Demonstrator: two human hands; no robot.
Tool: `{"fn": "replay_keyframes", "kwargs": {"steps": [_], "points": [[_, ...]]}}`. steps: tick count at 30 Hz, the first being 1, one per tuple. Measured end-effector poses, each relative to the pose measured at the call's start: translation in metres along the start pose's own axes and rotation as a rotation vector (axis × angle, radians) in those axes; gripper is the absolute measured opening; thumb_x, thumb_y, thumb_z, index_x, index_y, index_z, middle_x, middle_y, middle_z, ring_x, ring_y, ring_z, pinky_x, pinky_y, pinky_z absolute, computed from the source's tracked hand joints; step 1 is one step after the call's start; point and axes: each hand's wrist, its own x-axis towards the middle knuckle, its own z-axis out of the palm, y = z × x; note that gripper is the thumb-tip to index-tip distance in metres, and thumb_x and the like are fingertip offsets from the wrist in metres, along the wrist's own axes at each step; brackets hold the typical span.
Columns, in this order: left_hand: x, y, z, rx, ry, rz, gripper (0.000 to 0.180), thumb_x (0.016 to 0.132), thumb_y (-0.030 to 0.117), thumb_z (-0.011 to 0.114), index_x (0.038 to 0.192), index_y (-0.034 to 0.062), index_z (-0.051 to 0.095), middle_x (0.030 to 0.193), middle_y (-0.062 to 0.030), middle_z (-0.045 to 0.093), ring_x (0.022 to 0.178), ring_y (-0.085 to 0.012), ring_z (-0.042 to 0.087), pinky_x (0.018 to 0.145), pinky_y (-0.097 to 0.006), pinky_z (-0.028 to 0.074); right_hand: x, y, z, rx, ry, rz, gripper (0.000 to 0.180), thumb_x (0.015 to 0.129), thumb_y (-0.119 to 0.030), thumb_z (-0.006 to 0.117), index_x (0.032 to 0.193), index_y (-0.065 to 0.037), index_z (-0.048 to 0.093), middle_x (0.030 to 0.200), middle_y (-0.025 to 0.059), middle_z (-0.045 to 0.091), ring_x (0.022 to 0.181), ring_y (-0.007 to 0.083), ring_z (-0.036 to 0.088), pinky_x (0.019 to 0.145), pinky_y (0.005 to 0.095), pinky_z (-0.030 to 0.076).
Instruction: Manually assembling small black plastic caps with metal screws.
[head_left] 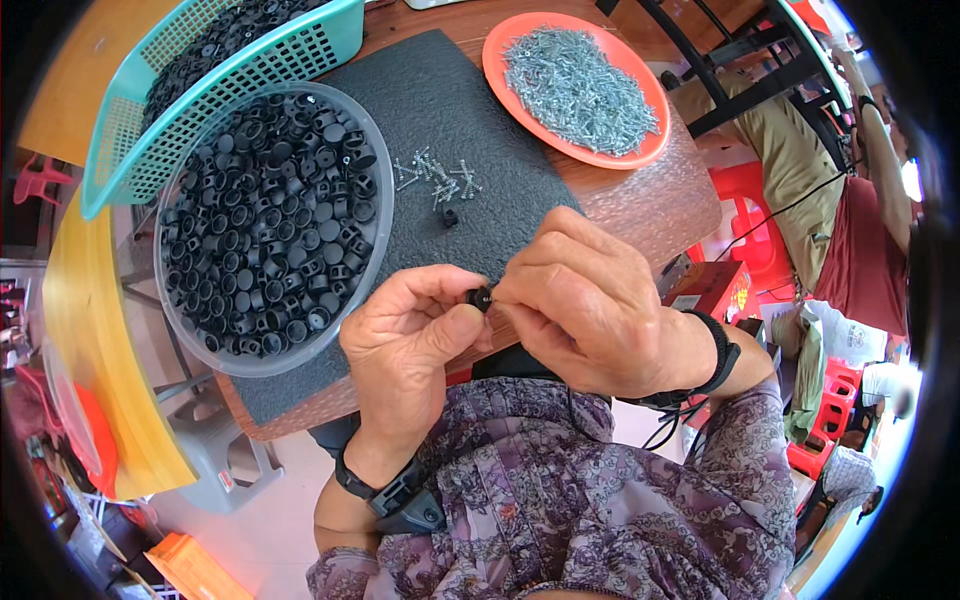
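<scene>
My left hand is closed, pinching a small black round plastic part between thumb and fingers just past the table's near edge. Against that part, the fingertips of my right hand are pressed together; whatever they hold is hidden. Beyond my hands, a small pile of silvery screws lies on a dark grey mat. One small black piece rests just nearer than the pile.
Left on the mat stands a clear round tub full of black plastic caps. Behind it, a turquoise basket holds more black parts. An orange plate heaped with screws is at the far right. Another person is beyond the table.
</scene>
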Motion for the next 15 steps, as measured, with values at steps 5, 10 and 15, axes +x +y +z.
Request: {"fn": "replay_keyframes", "kwargs": {"steps": [5,10,15], "points": [[-0.0025,-0.0005,-0.0015,0.150,0.013,0.073,0.022,0.079,0.006,0.071,0.096,-0.0055,0.063,0.083,-0.0053,0.062,0.070,-0.0101,0.058,0.064,-0.020,0.047,0.0008,0.0004,-0.0017,-0.064,-0.049,-0.035,0.028,0.060,0.012,0.065,0.085,0.004,0.055,0.073,0.0128,0.054,0.058,0.0266,0.050,0.049,0.0342,0.040],[-0.0019,-0.0007,-0.0014,0.324,0.016,0.227,0.018,0.078,0.002,0.072,0.093,-0.0034,0.065,0.088,-0.0057,0.062,0.075,-0.0105,0.057,0.065,-0.020,0.046,-0.0008,0.0043,0.0051,-0.070,-0.012,-0.089,0.025,0.053,0.003,0.063,0.070,0.000,0.045,0.065,0.0102,0.038,0.056,0.0247,0.039,0.046,0.0347,0.034],[0.0001,-0.0027,-0.0011,0.379,-0.016,0.331,0.018,0.076,0.000,0.072,0.093,-0.0029,0.066,0.090,-0.0093,0.064,0.079,-0.0124,0.060,0.068,-0.022,0.049,0.0021,-0.0010,0.0020,0.093,-0.007,0.124,0.022,0.064,0.010,0.066,0.080,0.000,0.056,0.069,0.0071,0.055,0.056,0.0221,0.051,0.048,0.0306,0.039]]}}
